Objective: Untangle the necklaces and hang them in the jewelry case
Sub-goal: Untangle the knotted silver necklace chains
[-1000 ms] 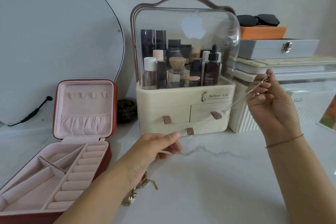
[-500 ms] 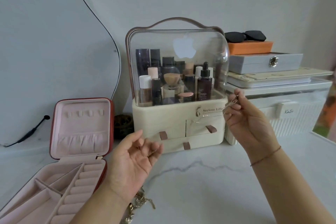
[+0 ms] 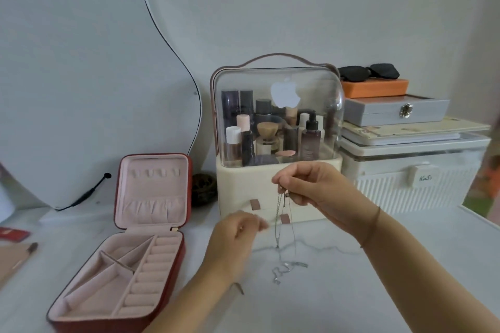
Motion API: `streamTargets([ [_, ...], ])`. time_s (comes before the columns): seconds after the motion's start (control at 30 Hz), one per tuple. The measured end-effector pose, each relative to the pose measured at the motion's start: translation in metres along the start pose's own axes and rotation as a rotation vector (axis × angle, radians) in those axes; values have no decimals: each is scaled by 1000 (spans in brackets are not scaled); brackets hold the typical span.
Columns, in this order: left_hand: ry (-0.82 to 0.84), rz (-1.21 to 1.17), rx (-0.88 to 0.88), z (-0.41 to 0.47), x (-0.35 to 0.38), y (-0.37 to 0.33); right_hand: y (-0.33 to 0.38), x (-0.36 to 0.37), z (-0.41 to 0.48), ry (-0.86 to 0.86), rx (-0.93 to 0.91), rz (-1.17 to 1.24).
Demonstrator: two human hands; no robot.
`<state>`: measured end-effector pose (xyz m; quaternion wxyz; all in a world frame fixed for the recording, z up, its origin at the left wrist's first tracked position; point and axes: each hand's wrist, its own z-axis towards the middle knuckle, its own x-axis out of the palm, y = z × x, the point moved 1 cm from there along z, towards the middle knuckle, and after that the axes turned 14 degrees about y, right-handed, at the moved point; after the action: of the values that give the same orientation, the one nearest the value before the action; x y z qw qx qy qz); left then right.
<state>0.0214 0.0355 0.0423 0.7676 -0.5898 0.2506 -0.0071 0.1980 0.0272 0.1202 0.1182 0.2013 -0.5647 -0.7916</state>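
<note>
Your right hand (image 3: 316,189) pinches the necklace (image 3: 278,224) high, in front of the cosmetics box (image 3: 243,184). The thin silvery chain hangs in two strands, its tail pooled in loose kinks on the marbled worktop (image 3: 351,292). Your left hand (image 3: 235,235) is blurred just beside the strands, fingers curled; I cannot tell whether it holds any. Lift until the tail clears and let the fine links untwist under their own weight. Then carry them to the tabs (image 3: 154,171) in the soft pink lid of the case (image 3: 151,189), open at left.

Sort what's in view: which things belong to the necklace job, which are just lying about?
Job: silver necklace, pinched by the right hand; left hand beside it; open jewelry case.
Lying about: cosmetics organizer, sunglasses, orange box, grey box, mirror.
</note>
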Motion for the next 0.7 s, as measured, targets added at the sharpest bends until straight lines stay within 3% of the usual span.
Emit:
streamTargets([
  [0.1,165,-386,-11,1,-5,-33,8,5,-2,25,45,-159],
  [0.2,251,-418,19,0,-9,-54,13,7,-5,38,58,-229],
  [0.47,266,-448,-23,8,-18,-71,31,6,-12,-12,103,-268],
  [0.57,228,-604,-24,11,-23,-72,37,-2,-18,-38,123,-255],
  [0.7,160,-773,14,16,-36,-75,23,-7,-39,82,271,-431],
])
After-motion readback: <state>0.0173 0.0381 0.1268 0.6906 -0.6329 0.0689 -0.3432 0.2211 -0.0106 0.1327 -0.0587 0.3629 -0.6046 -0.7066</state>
